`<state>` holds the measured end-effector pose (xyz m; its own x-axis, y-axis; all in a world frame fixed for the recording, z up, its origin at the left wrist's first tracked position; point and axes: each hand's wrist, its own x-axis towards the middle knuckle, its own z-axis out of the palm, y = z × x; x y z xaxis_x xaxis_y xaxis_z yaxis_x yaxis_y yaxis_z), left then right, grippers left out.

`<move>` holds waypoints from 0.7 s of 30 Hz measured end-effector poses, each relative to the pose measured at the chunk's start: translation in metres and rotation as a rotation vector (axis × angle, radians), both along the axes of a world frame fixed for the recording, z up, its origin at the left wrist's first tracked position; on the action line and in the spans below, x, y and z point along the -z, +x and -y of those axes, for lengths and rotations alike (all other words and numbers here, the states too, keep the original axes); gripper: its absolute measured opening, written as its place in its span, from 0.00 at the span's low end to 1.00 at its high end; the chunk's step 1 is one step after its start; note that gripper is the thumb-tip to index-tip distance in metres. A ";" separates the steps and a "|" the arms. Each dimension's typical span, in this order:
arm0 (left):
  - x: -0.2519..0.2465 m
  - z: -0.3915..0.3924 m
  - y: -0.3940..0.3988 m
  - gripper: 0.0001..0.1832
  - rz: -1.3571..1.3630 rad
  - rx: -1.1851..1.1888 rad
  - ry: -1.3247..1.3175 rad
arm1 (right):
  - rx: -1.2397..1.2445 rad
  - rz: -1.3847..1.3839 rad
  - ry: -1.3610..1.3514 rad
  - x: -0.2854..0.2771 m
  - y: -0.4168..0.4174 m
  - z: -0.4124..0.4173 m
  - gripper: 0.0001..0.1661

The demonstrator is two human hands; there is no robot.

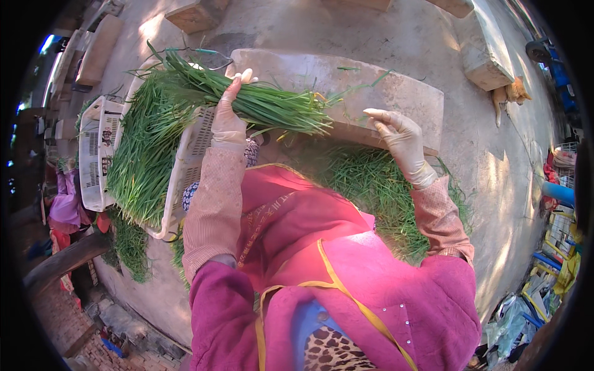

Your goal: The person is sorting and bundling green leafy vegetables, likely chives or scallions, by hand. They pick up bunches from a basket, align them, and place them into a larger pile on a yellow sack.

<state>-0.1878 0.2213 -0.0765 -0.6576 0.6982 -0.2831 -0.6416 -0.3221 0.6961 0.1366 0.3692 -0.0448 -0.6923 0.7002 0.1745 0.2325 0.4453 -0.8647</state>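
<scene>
My left hand [232, 106], in a pale thin glove, grips a thick bunch of long green leaves [278, 109], which look like garlic chives. Its pale cut ends point right, over the near part of a stone slab [297, 69]. My right hand [394, 132], gloved alike, is raised above the slab's right part, thumb and fingertips close together; whether a thin leaf is between them cannot be told. Left of my left arm stands a white plastic crate [178, 171] heaped with more chives [148, 148]. Loose leaf scraps lie on the slab.
Trimmings [380, 185] cover the ground by my right knee. A second white crate [97, 157] stands at left, beyond a wooden post [69, 264]. An orange cat [510, 95] is beside a stone block [487, 60]. Plastic bags [508, 320] lie at lower right.
</scene>
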 end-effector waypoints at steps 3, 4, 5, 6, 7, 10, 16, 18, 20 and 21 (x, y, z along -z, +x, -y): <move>-0.004 0.020 -0.007 0.14 0.159 -0.015 -0.023 | 0.055 -0.062 0.027 0.014 0.000 0.030 0.28; -0.006 0.027 -0.009 0.13 0.204 0.002 -0.033 | 0.040 -0.029 -0.001 0.011 -0.005 0.034 0.28; -0.008 0.032 -0.011 0.12 0.251 0.019 -0.043 | 0.026 0.005 -0.028 0.006 -0.009 0.037 0.29; -0.009 0.033 -0.008 0.23 0.219 -0.012 -0.077 | 0.014 0.045 0.102 0.003 -0.015 0.037 0.30; -0.009 0.036 -0.008 0.22 0.211 -0.040 -0.082 | 0.003 0.084 0.232 0.001 -0.023 0.035 0.31; -0.009 0.041 -0.003 0.21 0.240 -0.074 -0.026 | -0.020 0.155 0.273 0.004 -0.047 0.029 0.39; 0.005 0.051 -0.013 0.20 0.247 -0.018 -0.069 | -0.143 0.306 0.141 0.001 -0.072 0.022 0.42; 0.003 0.051 -0.005 0.19 0.247 0.038 -0.066 | -0.164 0.280 0.207 0.000 -0.077 0.022 0.43; -0.006 0.050 0.003 0.20 0.214 -0.007 -0.137 | -0.227 0.334 0.173 -0.018 -0.086 0.027 0.33; -0.007 0.049 0.007 0.20 0.201 -0.024 -0.167 | -0.253 0.366 0.161 -0.025 -0.086 0.028 0.28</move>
